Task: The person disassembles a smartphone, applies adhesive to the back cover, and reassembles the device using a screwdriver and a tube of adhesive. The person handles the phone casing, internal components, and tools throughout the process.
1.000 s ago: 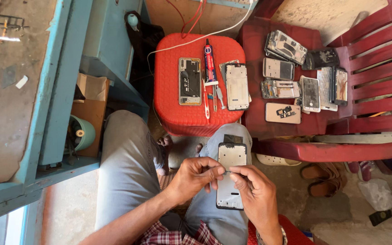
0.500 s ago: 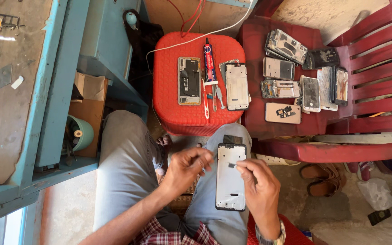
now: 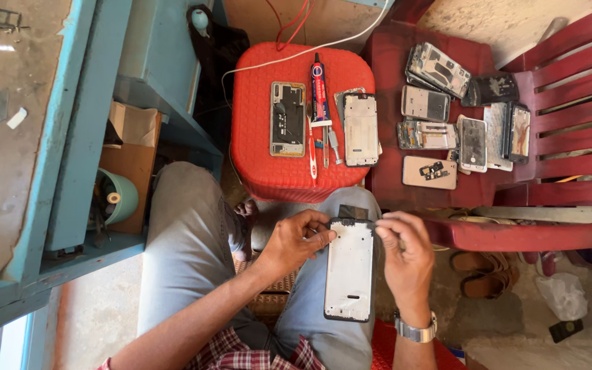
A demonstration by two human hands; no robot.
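Phone frame (image 3: 349, 270) lies on right knee, stripped to bare white plate. Left hand (image 3: 296, 240) grip closed on its top-left edge; right hand (image 3: 405, 250) pinches something small at top-right corner. Reassembly parts wait on red stool (image 3: 262, 175).

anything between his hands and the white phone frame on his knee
Nothing visible. The left hand already grips the top left edge of the white phone frame, and the right hand touches its top right corner. The frame rests on the knee.
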